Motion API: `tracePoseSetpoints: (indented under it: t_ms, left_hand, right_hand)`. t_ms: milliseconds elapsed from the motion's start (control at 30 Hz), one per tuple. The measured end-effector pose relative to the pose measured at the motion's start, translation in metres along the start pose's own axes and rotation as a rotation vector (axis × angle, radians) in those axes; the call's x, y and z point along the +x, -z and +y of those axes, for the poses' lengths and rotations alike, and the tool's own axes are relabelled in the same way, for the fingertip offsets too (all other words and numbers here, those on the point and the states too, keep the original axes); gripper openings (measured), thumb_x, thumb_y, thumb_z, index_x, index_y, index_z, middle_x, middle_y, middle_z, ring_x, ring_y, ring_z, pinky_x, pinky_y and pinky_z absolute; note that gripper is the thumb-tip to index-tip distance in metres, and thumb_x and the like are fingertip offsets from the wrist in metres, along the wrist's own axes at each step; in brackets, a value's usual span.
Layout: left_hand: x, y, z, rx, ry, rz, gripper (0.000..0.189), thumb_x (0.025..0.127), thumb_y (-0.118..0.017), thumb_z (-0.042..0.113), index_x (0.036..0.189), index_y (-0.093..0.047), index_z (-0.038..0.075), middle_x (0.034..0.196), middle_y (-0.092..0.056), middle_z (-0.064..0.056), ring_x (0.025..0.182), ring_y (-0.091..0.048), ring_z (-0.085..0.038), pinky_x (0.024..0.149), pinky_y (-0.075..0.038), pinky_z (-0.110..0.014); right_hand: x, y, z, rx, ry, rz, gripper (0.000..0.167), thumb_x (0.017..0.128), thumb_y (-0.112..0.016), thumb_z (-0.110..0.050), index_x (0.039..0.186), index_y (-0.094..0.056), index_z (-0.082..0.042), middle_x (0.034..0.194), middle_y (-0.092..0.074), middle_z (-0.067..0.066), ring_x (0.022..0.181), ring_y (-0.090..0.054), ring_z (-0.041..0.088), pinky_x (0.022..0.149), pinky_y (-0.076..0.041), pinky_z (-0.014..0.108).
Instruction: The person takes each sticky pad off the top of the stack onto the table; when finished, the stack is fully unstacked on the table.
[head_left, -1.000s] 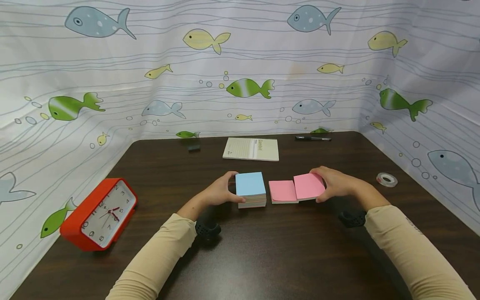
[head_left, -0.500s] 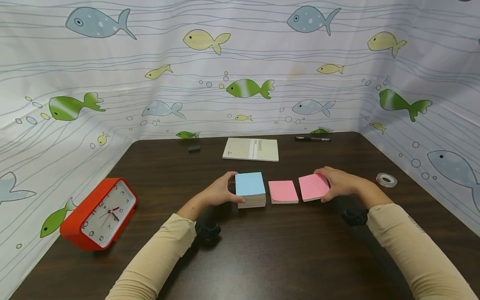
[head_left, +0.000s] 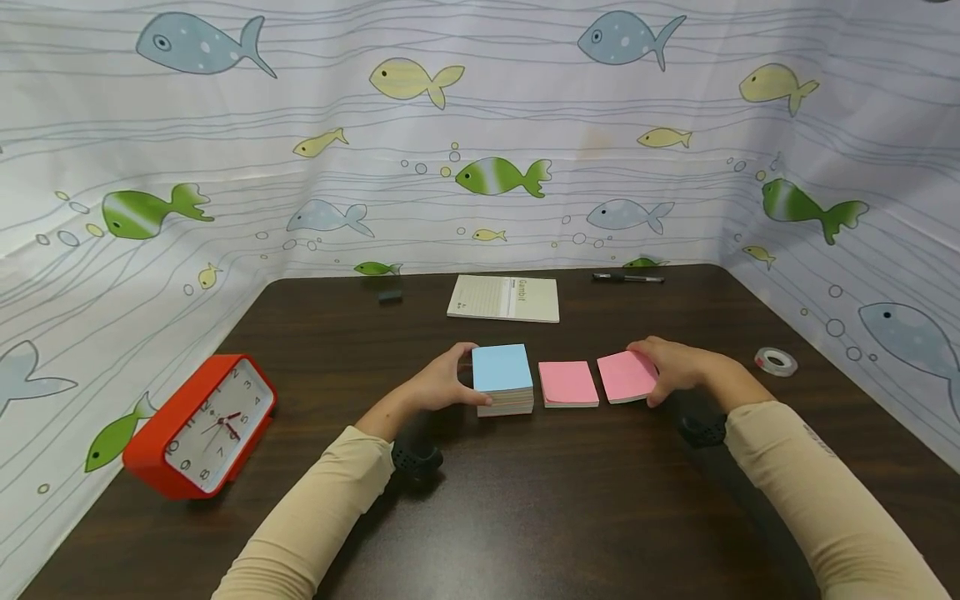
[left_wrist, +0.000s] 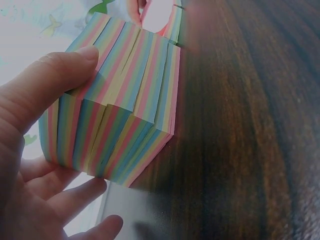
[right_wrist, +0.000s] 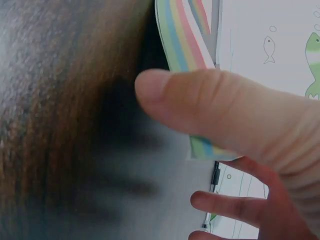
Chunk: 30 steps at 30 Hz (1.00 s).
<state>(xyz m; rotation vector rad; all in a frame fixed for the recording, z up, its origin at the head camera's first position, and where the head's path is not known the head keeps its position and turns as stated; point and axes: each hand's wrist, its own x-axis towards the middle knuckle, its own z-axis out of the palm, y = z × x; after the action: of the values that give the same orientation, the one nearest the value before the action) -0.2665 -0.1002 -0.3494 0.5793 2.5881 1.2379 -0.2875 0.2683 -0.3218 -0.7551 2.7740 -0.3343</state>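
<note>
In the head view, my left hand (head_left: 438, 383) grips a thick stack of sticky notes with a blue top (head_left: 501, 368). The left wrist view shows the thumb (left_wrist: 89, 56) against the stack's striped edges (left_wrist: 131, 80). A pink sticky note pad (head_left: 567, 384) lies just right of the stack. Farther right, my right hand (head_left: 675, 371) holds a second pink sticky note pad (head_left: 626, 376), slightly turned, by its right side. In the right wrist view, the thumb covers part of this pad's striped edge (right_wrist: 185, 35), and some fingers are spread behind it.
A red alarm clock (head_left: 198, 427) stands at left on the dark table (head_left: 517, 500). Toward the back lie a notepad (head_left: 504, 298), a small dark block (head_left: 390, 296) and a pen (head_left: 628, 277). A tape roll (head_left: 776, 362) is at right. Fish-printed cloth (head_left: 420, 133) surrounds the table.
My right hand has drawn its pink pad rightward, off the edge of the other pink pad, leaving a gap between them. The left hand and blue-topped stack have stayed in place.
</note>
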Motion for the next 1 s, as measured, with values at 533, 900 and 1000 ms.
tracePoseSetpoints:
  t_ms: [533,900,1000]
  left_hand:
    - [0.001,0.000,-0.001,-0.020,0.004,-0.009,0.092,0.064,-0.077,0.028,0.135,-0.023,0.005,0.130,-0.034,-0.011,0.118,-0.036,-0.024,0.089,-0.035,-0.041]
    - [0.003,-0.001,-0.001,0.013,0.010,-0.016,0.096,0.065,-0.077,0.028,0.137,-0.019,0.002,0.133,-0.031,-0.013,0.118,-0.035,-0.025,0.090,-0.034,-0.042]
    - [0.003,-0.003,-0.003,0.040,0.017,-0.019,0.097,0.065,-0.077,0.029,0.137,-0.018,0.001,0.134,-0.030,-0.013,0.118,-0.035,-0.025,0.090,-0.034,-0.042]
  right_hand:
    - [0.005,0.004,-0.017,-0.010,-0.013,0.050,0.080,0.064,-0.076,-0.015,0.129,-0.034,0.005,0.124,-0.034,0.029,0.111,-0.032,0.046,0.083,-0.032,0.056]
    - [0.008,0.003,-0.035,0.010,0.055,0.062,0.075,0.069,-0.074,-0.019,0.129,-0.036,0.003,0.125,-0.036,0.026,0.114,-0.031,0.043,0.087,-0.029,0.056]
    - [0.009,0.003,-0.042,0.008,0.082,0.078,0.073,0.070,-0.072,-0.019,0.129,-0.036,0.003,0.126,-0.037,0.025,0.115,-0.031,0.043,0.088,-0.029,0.055]
